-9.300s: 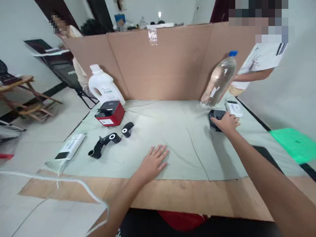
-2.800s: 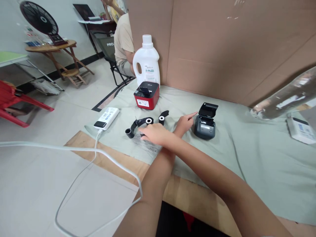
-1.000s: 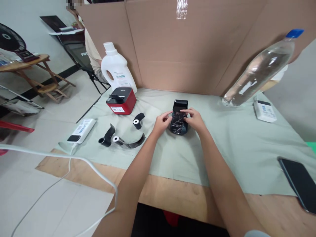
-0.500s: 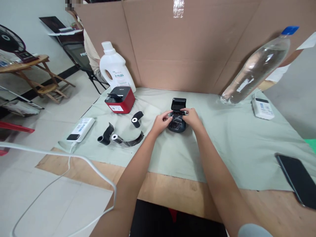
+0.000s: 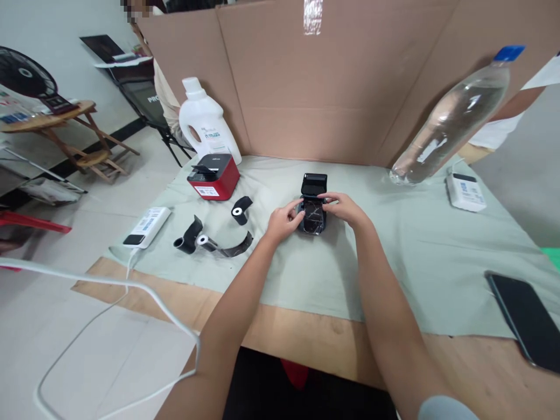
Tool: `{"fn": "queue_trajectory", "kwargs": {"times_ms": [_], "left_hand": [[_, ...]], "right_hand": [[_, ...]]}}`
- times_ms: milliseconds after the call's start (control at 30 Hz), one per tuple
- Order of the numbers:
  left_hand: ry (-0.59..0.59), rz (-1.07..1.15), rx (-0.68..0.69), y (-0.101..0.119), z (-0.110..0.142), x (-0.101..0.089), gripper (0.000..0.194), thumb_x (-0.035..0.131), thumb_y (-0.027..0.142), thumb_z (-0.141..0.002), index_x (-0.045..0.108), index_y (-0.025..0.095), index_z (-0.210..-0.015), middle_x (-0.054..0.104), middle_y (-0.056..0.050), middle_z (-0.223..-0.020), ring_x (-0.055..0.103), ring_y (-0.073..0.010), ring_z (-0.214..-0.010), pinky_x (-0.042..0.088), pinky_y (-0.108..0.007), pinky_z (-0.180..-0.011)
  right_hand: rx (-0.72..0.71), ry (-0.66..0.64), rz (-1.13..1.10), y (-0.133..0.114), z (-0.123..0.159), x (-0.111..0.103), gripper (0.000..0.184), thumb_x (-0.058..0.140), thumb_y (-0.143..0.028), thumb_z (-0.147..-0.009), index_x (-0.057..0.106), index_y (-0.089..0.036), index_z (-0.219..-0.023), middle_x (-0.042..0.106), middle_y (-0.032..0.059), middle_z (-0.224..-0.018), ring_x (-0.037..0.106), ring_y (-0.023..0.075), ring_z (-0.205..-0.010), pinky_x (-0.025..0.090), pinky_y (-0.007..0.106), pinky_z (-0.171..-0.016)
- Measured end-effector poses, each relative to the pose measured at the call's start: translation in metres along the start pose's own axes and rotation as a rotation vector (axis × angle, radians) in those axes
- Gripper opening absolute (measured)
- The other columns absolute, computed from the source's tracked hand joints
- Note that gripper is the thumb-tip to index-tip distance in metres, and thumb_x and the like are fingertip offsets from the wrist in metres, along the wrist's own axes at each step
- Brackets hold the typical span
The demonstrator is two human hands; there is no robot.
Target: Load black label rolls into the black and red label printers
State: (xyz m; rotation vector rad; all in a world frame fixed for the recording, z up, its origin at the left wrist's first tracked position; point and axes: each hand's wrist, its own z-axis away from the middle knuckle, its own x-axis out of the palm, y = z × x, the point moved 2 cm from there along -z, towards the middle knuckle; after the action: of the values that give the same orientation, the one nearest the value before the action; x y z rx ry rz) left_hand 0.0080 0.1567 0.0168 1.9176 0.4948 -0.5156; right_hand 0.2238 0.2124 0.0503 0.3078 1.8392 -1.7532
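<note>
In the middle of the cloth stands a small dark label printer (image 5: 314,185) with its lid raised. A shiny black strip with thin light lines (image 5: 314,218) lies over its open top and down its front. My left hand (image 5: 282,223) is closed on the printer's left side, thumb near the strip. From the right, my right hand (image 5: 346,209) has its thumb and forefinger closed at the strip's upper right edge; the exact contact is small to see. To the left lie a black roll (image 5: 240,213), another roll with a curled tail (image 5: 206,242) and a black tube piece (image 5: 187,239).
A red and black printer (image 5: 214,178) stands before a white jug (image 5: 207,125). A power bank (image 5: 146,227) with a white cable lies left. On the right are a large bottle (image 5: 455,119), a white device (image 5: 466,191) and a phone (image 5: 527,318). Cardboard (image 5: 315,99) walls the back.
The dark printer, earlier at the right under my right hand, is now central with its lid up and a black strip on it. My hands, crossed earlier, are now on either side; lately they barely moved.
</note>
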Motion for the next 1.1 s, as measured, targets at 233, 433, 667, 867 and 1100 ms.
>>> {"fn": "queue_trajectory", "kwargs": {"times_ms": [233,433,667,867,1100], "left_hand": [[-0.043,-0.1,-0.006,0.005,0.0,0.0,0.037,0.062,0.036,-0.092,0.074,0.021,-0.124,0.059,0.003,-0.063,0.054,-0.014,-0.06,0.041,-0.026,-0.065],[0.079,0.18,-0.292,0.022,0.017,-0.003,0.048,0.064,0.047,-0.093,0.058,0.017,-0.129,0.064,0.003,-0.059,0.06,-0.0155,-0.052,0.044,-0.026,-0.059],[0.024,0.469,-0.572,0.035,0.051,0.018,0.058,0.075,0.047,-0.085,0.046,0.019,-0.125,0.077,-0.005,-0.083,0.061,-0.0118,-0.048,0.042,-0.024,-0.05],[0.081,0.656,-0.561,0.032,0.048,0.025,0.053,0.076,0.04,-0.082,0.044,0.02,-0.119,0.066,0.007,-0.066,0.049,-0.0065,-0.043,0.036,-0.02,-0.049],[0.073,0.635,-0.445,0.04,0.05,0.026,0.037,0.067,0.022,-0.082,0.048,0.021,-0.113,0.053,0.011,-0.057,0.056,-0.0101,-0.055,0.042,-0.021,-0.06]], "right_hand": [[-0.102,0.077,0.168,-0.003,0.003,0.001,0.029,0.066,-0.02,-0.079,0.085,-0.021,-0.1,0.069,0.0096,-0.11,0.063,0.0195,-0.086,0.05,0.036,-0.093],[-0.157,0.122,0.135,-0.006,0.006,-0.001,0.018,0.07,-0.02,-0.08,0.086,-0.024,-0.09,0.062,0.0093,-0.114,0.062,0.0219,-0.096,0.05,0.041,-0.1],[-0.148,0.114,0.158,-0.007,0.011,0.001,0.018,0.07,-0.019,-0.081,0.085,-0.023,-0.091,0.057,0.0101,-0.12,0.061,0.0241,-0.109,0.046,0.041,-0.109],[-0.146,0.021,0.161,-0.013,0.012,-0.004,0.028,0.067,-0.014,-0.077,0.082,-0.022,-0.099,0.056,0.0102,-0.128,0.061,0.0201,-0.094,0.052,0.04,-0.098],[-0.184,0.33,0.077,-0.014,-0.003,0.006,0.063,0.054,-0.02,-0.088,0.049,-0.023,-0.15,0.054,0.0124,-0.147,0.061,0.0207,-0.093,0.052,0.04,-0.097]]}}
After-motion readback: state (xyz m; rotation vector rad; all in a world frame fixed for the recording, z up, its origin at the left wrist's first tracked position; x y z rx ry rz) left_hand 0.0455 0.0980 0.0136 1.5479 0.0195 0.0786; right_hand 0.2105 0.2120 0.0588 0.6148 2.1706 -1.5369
